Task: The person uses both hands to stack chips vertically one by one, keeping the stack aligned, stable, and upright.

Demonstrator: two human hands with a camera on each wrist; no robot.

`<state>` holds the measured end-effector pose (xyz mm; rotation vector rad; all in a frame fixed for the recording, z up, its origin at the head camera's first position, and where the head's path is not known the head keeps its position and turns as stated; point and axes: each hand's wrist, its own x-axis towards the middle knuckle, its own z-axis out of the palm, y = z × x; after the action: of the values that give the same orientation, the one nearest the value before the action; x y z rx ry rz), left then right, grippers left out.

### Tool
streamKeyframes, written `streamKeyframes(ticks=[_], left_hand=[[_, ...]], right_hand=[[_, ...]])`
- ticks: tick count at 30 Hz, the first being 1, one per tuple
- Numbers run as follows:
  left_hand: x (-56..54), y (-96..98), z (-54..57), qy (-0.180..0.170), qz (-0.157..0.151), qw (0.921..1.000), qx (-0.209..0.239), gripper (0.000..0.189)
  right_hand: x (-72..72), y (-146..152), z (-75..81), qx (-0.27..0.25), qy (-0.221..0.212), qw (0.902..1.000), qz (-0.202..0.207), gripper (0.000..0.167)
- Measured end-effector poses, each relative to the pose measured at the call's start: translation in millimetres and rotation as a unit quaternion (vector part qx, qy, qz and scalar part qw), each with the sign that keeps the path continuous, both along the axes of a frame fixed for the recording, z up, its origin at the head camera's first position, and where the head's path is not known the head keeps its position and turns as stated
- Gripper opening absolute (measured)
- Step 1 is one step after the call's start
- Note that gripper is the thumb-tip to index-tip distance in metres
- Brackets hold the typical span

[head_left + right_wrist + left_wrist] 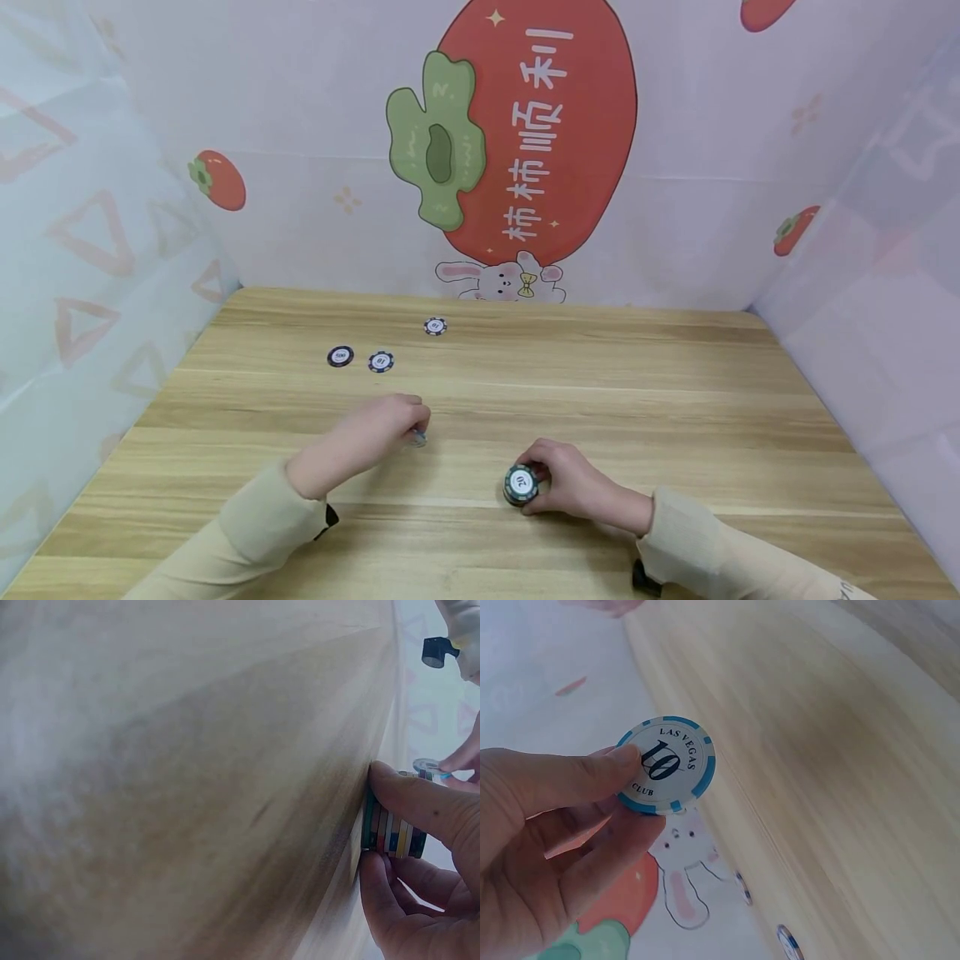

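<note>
Between thumb and fingers my left hand (386, 421) pinches a single poker chip (667, 765), white and light blue, marked 10 and LAS VEGAS CLUB. It is held above the table, left of the stack. My right hand (566, 479) grips a stack of poker chips (521, 483) by its sides, thumb on one side and fingers on the other. The top chip is green-edged and marked 20. In the right wrist view the stack (394, 825) shows several layered chips in green, red, white and yellow, standing on the wooden table.
Three loose chips lie toward the back left of the wooden table (637, 392): a dark chip (341, 357) marked 500, a blue-and-white chip (381, 361) and another blue-and-white chip (435, 326) farther back. Printed cloth walls (300, 225) enclose the back and sides.
</note>
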<state>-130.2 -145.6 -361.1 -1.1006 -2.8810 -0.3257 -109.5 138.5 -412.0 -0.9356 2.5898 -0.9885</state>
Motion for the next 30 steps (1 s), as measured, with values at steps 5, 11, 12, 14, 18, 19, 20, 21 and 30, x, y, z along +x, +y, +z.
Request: streamKeyframes(ticks=[5,11,12,14,18,19,20,21,30], left_hand=[[5.1,16.3,4.8,-0.021,-0.025,0.9994,0.008,0.018],[7.2,34.2,9.1,-0.068,-0.029,0.9972,0.005,0.013],[7.1,36.6,9.7,-0.074,-0.030,0.9968,0.002,0.013],[6.9,41.1,10.7,-0.085,-0.029,0.9960,-0.001,0.013],[5.9,48.1,11.6,-0.094,-0.039,0.9948,0.000,0.014],[5.6,49.5,11.5,-0.093,-0.043,0.9947,0.002,0.015],[5.2,51.1,11.5,-0.094,-0.047,0.9945,0.004,0.015],[4.8,52.7,11.4,-0.096,-0.051,0.9940,0.006,0.015],[-0.9,65.5,9.2,-0.148,-0.078,0.9852,0.036,0.014]], right_hand=[[-0.8,0,0.0,-0.002,-0.003,1.0000,0.001,0.043],[-0.4,-1,1.0,-0.001,-0.005,1.0000,-0.001,0.043],[-0.3,-1,1.1,0.000,-0.006,1.0000,-0.003,0.043],[-0.1,-1,1.2,0.003,-0.009,0.9999,-0.004,0.043],[-0.5,-1,1.2,0.009,-0.011,0.9999,-0.005,0.043],[-0.6,-1,1.0,0.010,-0.011,0.9999,-0.005,0.043],[-0.7,0,0.8,0.010,-0.011,0.9999,-0.004,0.042],[-0.8,0,0.7,0.010,-0.011,0.9999,-0.004,0.042],[-0.3,-1,0.3,0.001,0.000,1.0000,0.000,0.042]])
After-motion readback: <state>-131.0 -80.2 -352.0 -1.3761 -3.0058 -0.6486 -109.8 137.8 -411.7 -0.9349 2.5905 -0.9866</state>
